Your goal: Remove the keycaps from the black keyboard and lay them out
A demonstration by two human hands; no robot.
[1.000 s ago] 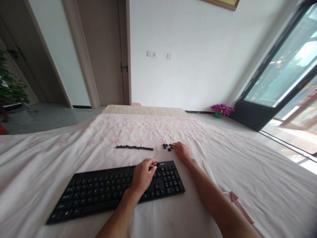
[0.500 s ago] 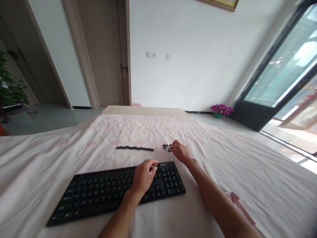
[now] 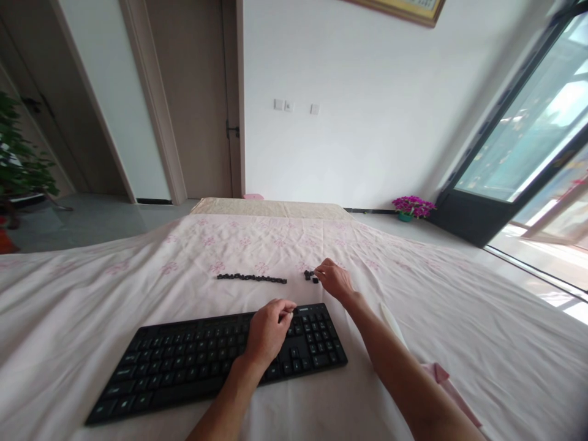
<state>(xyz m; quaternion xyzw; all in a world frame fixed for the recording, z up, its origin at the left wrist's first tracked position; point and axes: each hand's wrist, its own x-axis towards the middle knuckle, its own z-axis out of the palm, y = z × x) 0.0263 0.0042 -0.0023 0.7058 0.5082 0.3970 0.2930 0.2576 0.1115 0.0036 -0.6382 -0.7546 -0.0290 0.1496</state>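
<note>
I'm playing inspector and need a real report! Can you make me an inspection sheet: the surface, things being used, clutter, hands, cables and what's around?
Surface: pale cloth with pink flower patterns, wrinkled.
Things in use: black keyboard, lying at a slant; row of small black pieces beyond it; small black cluster to the row's right.
Clutter: pink fabric beside the right forearm.
Hands: left hand over the keyboard, fingertips near its far edge; right hand at the cluster. Too small to tell whether either grips a piece.
Cables: nothing seen.
Surroundings: white wall, closed brown door, purple flowers, green plant.
</note>
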